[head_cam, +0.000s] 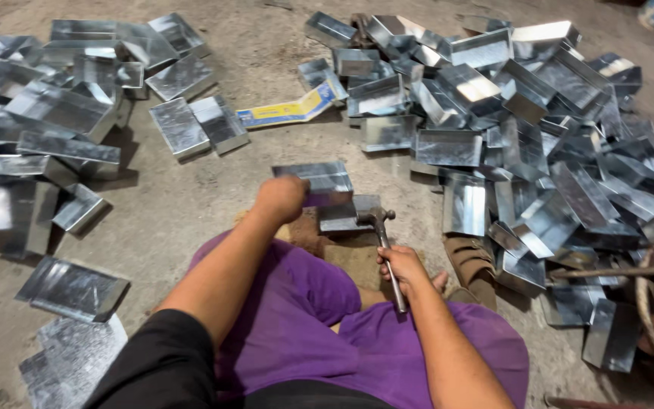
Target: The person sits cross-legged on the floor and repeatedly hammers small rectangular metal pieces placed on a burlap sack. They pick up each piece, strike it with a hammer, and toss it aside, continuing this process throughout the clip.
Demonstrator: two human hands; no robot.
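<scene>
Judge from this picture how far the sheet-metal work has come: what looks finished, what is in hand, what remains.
Seemingly done: a big heap of folded metal trays lies on the right. In hand: the left hand steadies one metal piece while the right hand grips a hammer over it. Possibly left: a pile of flatter pieces on the left.

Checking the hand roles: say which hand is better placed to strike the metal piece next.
Right. The right hand already has the hammer, its head over the metal piece. The left hand is steadying that piece.
</scene>
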